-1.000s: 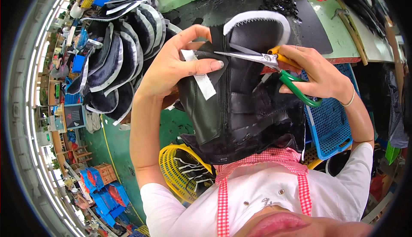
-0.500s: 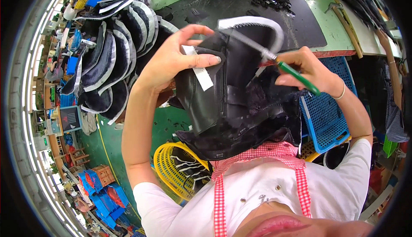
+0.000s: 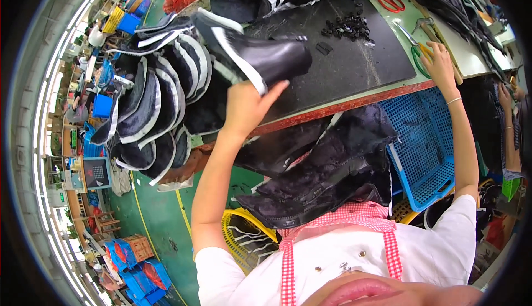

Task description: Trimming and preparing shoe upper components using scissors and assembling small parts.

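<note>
My left hand point(image 3: 249, 103) grips a black boot upper point(image 3: 271, 56) by its white-edged rim, holding it tilted over the table. Dark fuzzy lining shows at the opening. At the table's right side my right hand point(image 3: 441, 65) has its fingers closed at the green and yellow handles of scissors point(image 3: 411, 37), whose metal blades lie toward the far side. Across my lap lie more black boot pieces point(image 3: 327, 167) with dark lining. Several black uppers with white edging point(image 3: 147, 115) are stacked at the left, and a row of boot uppers point(image 3: 244, 1) stands along the far edge.
On the black mat point(image 3: 366, 76) lies a pile of small black scraps point(image 3: 349, 29). Red-handled scissors point(image 3: 390, 1) and a hammer point(image 3: 424, 23) lie at the far right. A blue basket point(image 3: 424, 139) stands below the table, a yellow basket point(image 3: 235, 239) beside me. Another person's hand point(image 3: 505, 98) shows at the right.
The boot upper has moved from above my lap up and over the table in my left hand. My right hand has carried the scissors right, to the tabletop.
</note>
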A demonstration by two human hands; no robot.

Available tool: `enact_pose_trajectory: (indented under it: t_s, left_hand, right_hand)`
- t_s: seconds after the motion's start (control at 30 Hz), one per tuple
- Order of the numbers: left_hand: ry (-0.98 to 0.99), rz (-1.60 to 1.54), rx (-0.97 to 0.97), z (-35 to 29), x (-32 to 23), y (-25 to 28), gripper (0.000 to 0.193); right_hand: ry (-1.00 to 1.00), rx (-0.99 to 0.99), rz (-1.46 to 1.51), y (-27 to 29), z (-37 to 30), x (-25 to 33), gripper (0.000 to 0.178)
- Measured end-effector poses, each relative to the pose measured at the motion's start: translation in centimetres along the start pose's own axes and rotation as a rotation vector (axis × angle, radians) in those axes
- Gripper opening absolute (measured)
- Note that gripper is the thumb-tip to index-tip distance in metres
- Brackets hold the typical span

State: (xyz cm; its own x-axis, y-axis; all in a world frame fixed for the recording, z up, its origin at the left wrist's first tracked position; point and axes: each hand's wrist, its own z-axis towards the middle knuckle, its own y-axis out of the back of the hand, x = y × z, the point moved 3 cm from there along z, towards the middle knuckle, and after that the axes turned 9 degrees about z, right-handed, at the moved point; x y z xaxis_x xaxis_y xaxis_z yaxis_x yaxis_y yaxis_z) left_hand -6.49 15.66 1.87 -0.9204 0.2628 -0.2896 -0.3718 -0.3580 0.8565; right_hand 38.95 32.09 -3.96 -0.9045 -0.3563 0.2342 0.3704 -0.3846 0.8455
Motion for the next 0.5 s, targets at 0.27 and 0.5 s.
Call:
enact_pose_trajectory:
  t_s: [0.27,0.5]
  left_hand:
    - [0.162,0.613,-0.009,14.0,-2.0,5.4,0.040]
    - [0.453,0.548,-0.060,21.0,4.3,-0.2,0.037]
  right_hand:
    - [-0.055,0.134,0.586,1.6,1.2,5.8,0.024]
    - [0.017,0.336,0.784,5.0,-2.3,11.3,0.018]
